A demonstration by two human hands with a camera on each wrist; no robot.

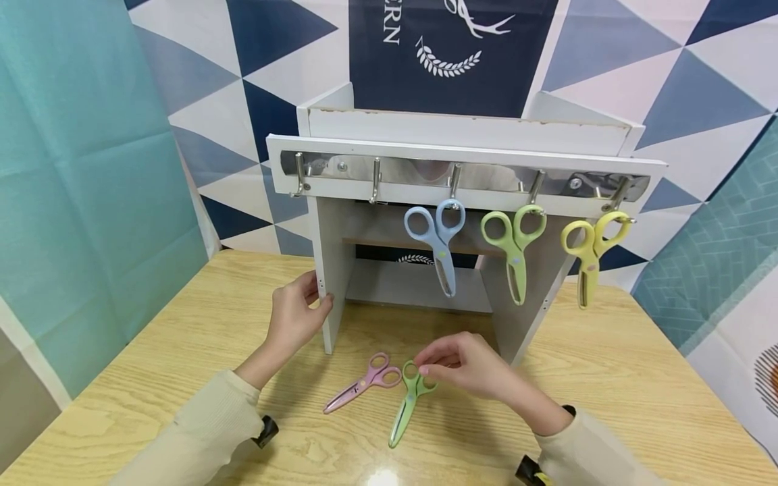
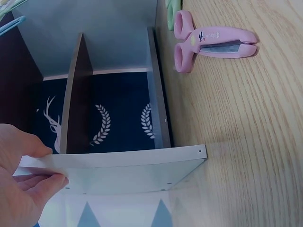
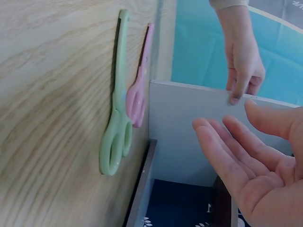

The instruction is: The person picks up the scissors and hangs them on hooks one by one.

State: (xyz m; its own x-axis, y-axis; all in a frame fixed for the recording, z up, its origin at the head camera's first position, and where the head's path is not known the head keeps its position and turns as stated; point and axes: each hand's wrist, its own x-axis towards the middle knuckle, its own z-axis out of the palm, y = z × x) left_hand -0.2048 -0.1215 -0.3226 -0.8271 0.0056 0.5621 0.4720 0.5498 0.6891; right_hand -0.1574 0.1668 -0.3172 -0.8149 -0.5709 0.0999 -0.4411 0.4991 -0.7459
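My left hand [image 1: 296, 312] grips the front edge of the white shelf's left side panel [image 2: 118, 161], thumb on one face and fingers on the other. My right hand [image 1: 471, 364] hovers over the table with its fingers loosely bent and nothing between them, as the right wrist view shows. Just below it lie green scissors [image 3: 121, 71], flat on the wood and apart from the hand. Pink scissors [image 1: 363, 383] lie beside them to the left, blades pointing toward the left front. From the rack's hooks hang blue scissors [image 1: 442, 246], another green pair [image 1: 515, 253] and yellow scissors [image 1: 588, 260].
A metal hook rail [image 1: 419, 173] runs across the top front of the white shelf; its two left hooks carry nothing. The shelf stands on a wood-grain table [image 1: 182, 378]. Behind hangs a patterned cloth [image 1: 292, 54], with a teal curtain [image 1: 91, 169] at the left.
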